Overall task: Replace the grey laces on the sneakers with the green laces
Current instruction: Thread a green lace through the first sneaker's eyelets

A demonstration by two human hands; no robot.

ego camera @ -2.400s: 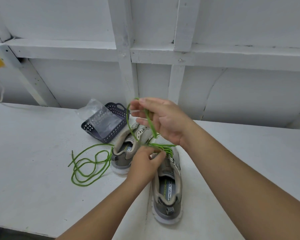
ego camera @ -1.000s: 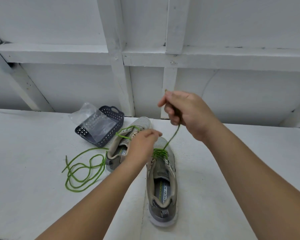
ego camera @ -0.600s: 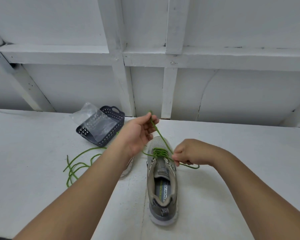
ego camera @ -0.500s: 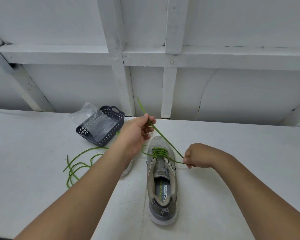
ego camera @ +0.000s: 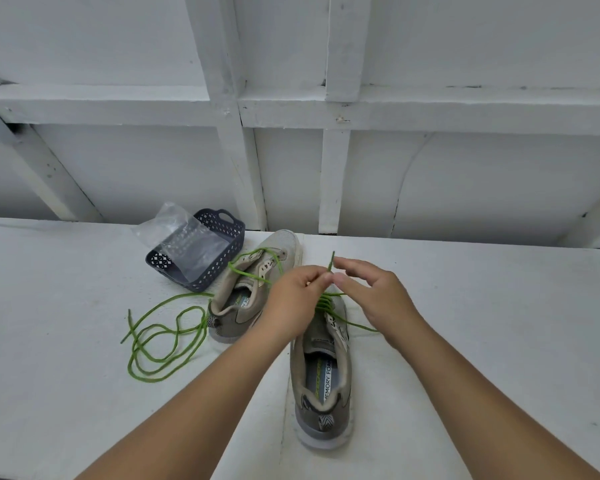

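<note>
- Currently, left hand point(ego camera: 297, 297) pinches the green lace point(ego camera: 332, 261) tip upright above the near sneaker point(ego camera: 321, 372), ready for threading.
- Right hand point(ego camera: 374, 292) hovers beside it, fingers spread, holding nothing.
- Far sneaker point(ego camera: 253, 289) waits, partly laced.

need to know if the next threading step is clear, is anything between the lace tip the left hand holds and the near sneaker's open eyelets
Nothing visible is. The left hand pinches the thin green lace tip just above the near grey mesh sneaker. The right hand hovers beside it, open. The next eyelets themselves are hidden behind the hands.
</note>
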